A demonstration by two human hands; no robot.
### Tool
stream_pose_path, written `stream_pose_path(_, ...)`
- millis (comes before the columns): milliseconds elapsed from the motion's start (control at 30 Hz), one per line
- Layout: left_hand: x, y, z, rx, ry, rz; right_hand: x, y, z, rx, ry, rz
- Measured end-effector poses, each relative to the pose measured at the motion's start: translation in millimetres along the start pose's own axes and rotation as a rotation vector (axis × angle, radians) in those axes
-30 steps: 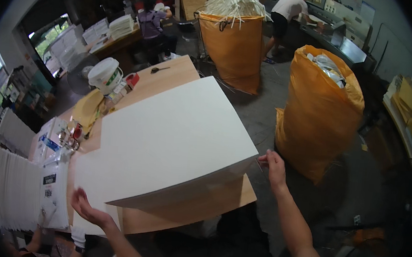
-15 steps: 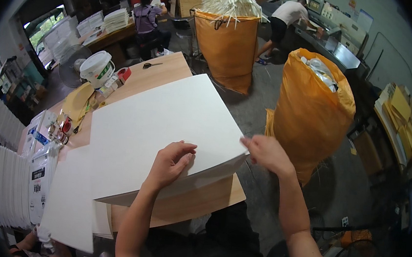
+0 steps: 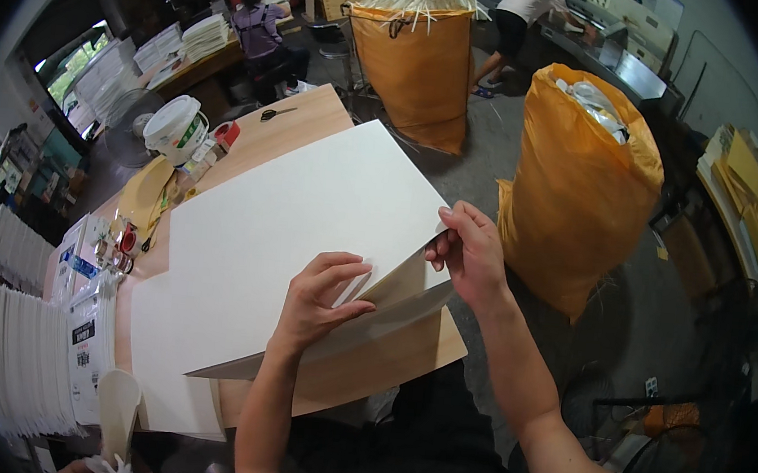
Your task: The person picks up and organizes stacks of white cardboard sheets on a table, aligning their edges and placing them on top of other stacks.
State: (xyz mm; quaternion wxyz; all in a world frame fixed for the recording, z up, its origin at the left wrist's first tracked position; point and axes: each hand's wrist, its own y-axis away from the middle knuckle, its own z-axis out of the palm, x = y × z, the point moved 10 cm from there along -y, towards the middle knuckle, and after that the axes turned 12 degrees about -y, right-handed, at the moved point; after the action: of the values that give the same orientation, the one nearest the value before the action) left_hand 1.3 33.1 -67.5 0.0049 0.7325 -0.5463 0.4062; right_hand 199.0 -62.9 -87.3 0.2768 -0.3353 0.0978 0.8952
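A large white sheet of paper or thin board [image 3: 280, 228] lies on top of the stack in front of me. My right hand [image 3: 472, 254] pinches its right corner, thumb on top and fingers beneath, and the near right edge is raised off the layer below. My left hand [image 3: 324, 299] is at the near edge with its fingers over the sheet and its thumb apart from them. A narrow white strip shows between fingers and thumb; I cannot tell whether it is a separate piece. Further white sheets [image 3: 167, 389] lie underneath, on the wooden table [image 3: 386, 363].
Along the table's left side are a white bucket [image 3: 175, 127], red tape [image 3: 226, 135], scissors [image 3: 277, 114] and wrapped stacks [image 3: 30, 359]. A curled white piece [image 3: 118, 407] stands at lower left. Two orange sacks [image 3: 581, 191] stand beyond the table. Two people work farther back.
My right hand has taken hold of the sheet's right corner and lifted that edge. My left hand's fingers have spread. At lower left, the overhanging white sheet has curled up.
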Motion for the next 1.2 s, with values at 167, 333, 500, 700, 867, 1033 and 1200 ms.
stream_pose_path(167, -11, 1, 2, -0.002, 0.137, -0.126, -2, 2, -3, 0.007, -0.053, -0.020)
stream_pose_path(333, -17, 4, -5, 0.229, 0.289, -0.239, -30, 10, 16, -0.024, 1.141, -0.475)
stream_pose_path(500, 11, -5, 5, -0.025, 0.063, -0.004, -2, -3, 4, -0.031, 0.204, 0.043)
stream_pose_path(700, 7, -5, 1, 0.020, 0.054, 0.001, 0, -5, 3, -0.059, 0.135, 0.046)
stream_pose_path(867, 0, -3, 1, 0.054, -0.005, -0.015, -3, -3, -6, -0.087, 0.239, 0.015)
stream_pose_path(1033, 7, -4, 0, 0.073, 0.040, -0.007, -3, -2, -1, -0.010, 0.301, 0.023)
stream_pose_path(1200, 23, -6, 2, 0.033, -0.094, 0.082, 0, -3, 2, -0.034, 0.131, 0.053)
